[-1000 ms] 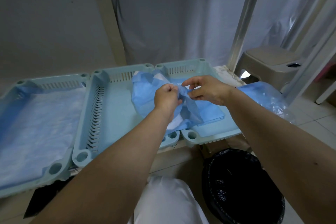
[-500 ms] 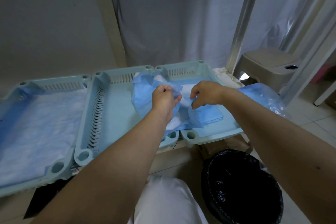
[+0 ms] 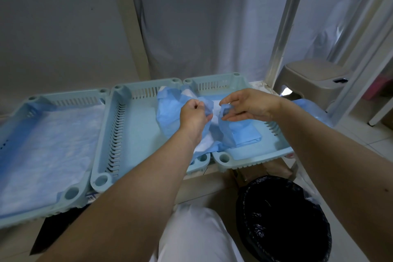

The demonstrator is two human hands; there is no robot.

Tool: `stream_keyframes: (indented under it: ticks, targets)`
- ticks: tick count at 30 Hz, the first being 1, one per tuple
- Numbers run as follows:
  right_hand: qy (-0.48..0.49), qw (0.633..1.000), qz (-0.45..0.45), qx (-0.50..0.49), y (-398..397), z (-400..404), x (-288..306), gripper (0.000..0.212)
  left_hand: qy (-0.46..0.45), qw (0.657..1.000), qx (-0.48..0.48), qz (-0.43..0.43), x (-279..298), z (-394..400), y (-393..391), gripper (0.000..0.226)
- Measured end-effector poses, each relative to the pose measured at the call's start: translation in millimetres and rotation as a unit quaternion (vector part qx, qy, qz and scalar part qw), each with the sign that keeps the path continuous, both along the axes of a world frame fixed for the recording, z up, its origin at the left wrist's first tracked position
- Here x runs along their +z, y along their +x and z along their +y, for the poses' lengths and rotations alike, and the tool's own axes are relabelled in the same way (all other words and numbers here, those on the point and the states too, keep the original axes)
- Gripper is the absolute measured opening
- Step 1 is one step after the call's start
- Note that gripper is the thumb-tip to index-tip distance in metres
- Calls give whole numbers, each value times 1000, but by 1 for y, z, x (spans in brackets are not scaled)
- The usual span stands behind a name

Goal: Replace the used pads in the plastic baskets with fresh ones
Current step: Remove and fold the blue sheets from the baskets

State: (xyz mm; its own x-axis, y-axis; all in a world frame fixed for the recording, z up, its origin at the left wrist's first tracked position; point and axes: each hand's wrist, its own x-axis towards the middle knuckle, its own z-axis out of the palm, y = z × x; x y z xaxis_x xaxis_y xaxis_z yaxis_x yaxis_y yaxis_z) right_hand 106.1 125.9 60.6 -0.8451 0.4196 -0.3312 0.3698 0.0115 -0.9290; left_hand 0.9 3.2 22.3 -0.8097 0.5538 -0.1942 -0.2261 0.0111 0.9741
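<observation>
Three pale green plastic baskets stand side by side on a low surface. The left basket (image 3: 72, 193) holds a blue pad (image 3: 46, 144) spread flat. A crumpled blue and white pad (image 3: 170, 110) drapes over the shared rims of the middle basket (image 3: 110, 134) and the right basket (image 3: 265, 155). My left hand (image 3: 194, 116) grips one edge of this pad in a fist. My right hand (image 3: 246, 105) pinches another edge of it between thumb and fingers. A folded blue pad (image 3: 246, 134) lies flat in the right basket beneath.
A black-lined bin (image 3: 285, 217) stands on the floor at the lower right, below the right basket. A beige plastic stool (image 3: 312, 76) sits at the back right beside a metal post (image 3: 282, 23). A clear bag with blue pads (image 3: 312, 110) lies right of the baskets.
My hands have drawn apart, spreading the crumpled pad between them. My right hand's fingers have loosened from a tight grip to a pinch on the pad's edge.
</observation>
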Motion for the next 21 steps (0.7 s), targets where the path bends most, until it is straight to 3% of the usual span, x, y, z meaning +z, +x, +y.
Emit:
stream_keyframes:
  ticks: [3,9,21]
  targets:
    - [56,998,5,-32,-2,-1,1,15,1,1000,-4,7,0,0,1,28]
    - [170,985,13,-22,-9,-3,3,16,8,998,-30,51,1,0,4,21]
    - [290,955,59,-13,-21,-14,2,13,10,997,-61,55,-4,-1,8,27]
